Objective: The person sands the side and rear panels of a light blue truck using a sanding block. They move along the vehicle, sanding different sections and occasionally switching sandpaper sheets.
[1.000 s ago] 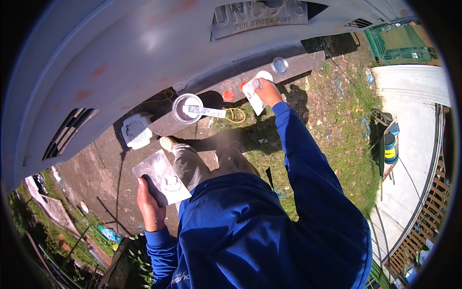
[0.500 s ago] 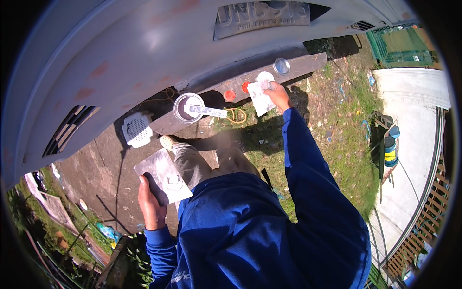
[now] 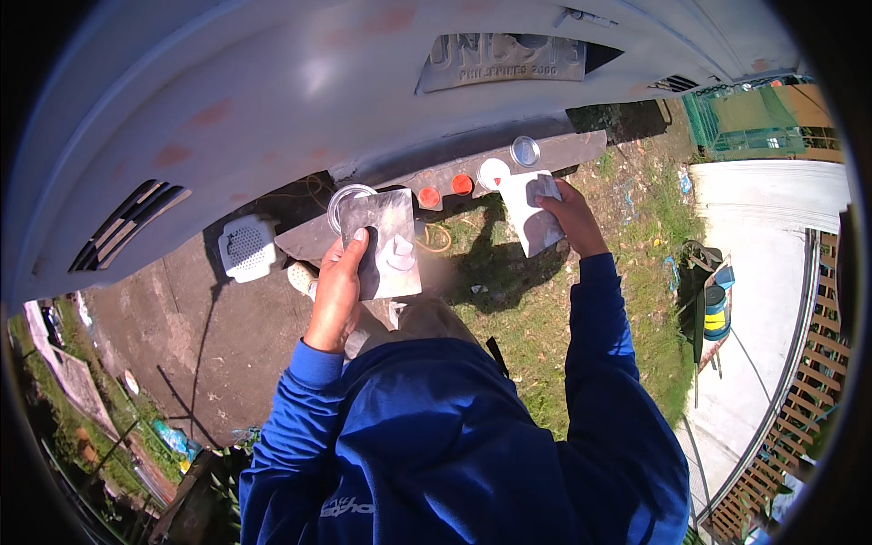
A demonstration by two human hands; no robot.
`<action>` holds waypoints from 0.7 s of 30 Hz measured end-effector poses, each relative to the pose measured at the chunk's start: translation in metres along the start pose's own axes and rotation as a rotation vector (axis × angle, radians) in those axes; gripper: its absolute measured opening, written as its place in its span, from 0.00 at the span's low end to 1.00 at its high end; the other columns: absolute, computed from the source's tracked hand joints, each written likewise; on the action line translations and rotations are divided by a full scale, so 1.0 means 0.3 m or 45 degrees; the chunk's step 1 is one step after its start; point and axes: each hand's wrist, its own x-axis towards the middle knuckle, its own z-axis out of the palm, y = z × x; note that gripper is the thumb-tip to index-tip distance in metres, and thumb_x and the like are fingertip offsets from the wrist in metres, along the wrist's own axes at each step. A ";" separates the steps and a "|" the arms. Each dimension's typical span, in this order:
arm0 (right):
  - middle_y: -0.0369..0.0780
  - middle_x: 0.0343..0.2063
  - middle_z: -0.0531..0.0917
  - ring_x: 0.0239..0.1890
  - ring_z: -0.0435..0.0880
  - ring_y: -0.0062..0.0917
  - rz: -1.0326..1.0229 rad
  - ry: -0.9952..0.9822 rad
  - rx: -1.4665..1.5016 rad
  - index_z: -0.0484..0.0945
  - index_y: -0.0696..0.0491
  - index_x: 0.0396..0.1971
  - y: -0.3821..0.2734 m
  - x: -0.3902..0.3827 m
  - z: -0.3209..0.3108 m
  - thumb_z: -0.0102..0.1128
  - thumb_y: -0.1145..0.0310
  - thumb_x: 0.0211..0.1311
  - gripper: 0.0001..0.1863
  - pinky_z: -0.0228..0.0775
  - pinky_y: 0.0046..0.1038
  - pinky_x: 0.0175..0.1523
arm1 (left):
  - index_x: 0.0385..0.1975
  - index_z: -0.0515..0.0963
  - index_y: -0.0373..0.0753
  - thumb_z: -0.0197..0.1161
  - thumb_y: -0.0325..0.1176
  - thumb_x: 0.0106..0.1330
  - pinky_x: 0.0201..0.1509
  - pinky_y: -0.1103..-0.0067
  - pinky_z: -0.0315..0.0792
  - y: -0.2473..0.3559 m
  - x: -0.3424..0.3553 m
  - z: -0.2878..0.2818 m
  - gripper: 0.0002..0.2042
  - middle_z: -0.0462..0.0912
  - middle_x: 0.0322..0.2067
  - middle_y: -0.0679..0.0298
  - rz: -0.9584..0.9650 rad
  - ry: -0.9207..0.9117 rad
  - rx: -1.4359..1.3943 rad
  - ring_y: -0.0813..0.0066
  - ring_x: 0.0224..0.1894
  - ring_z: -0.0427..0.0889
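My left hand (image 3: 338, 291) grips a flat grey rectangular plate (image 3: 380, 218) by its edge, thumb on top. A dab of pale paste (image 3: 398, 257) lies on that plate. In my right hand (image 3: 574, 218) is a thin pale rectangular sheet, like a filler spreader (image 3: 522, 207), pinched at its right side and apart from the plate. Behind the left plate, an open metal can (image 3: 338, 207) is mostly hidden. On the dark ledge (image 3: 572, 148) stand a white round container (image 3: 493, 173), two small red-topped pieces (image 3: 430, 197) and a round metal lid (image 3: 525, 151).
A pale grey vehicle body (image 3: 300, 109) with reddish patches spans the far side. To the left stands a white perforated stool (image 3: 247, 247). Grass (image 3: 627, 318) lies to the right, with a dark and yellow drum-like object (image 3: 716, 313) by a white wall (image 3: 754, 272).
My left hand has raised the plate forward and right, covering much of the can. The right hand has shifted right and slightly nearer with its sheet.
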 end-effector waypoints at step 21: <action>0.44 0.52 0.81 0.59 0.77 0.40 -1.430 -0.097 -1.580 0.81 0.47 0.50 -0.803 -0.589 0.372 0.62 0.73 0.54 0.21 0.67 0.42 0.67 | 0.64 0.65 0.31 0.48 0.42 0.80 0.59 0.67 0.79 0.282 -0.238 0.128 0.22 0.79 0.55 0.52 0.308 -0.357 -0.159 0.62 0.55 0.84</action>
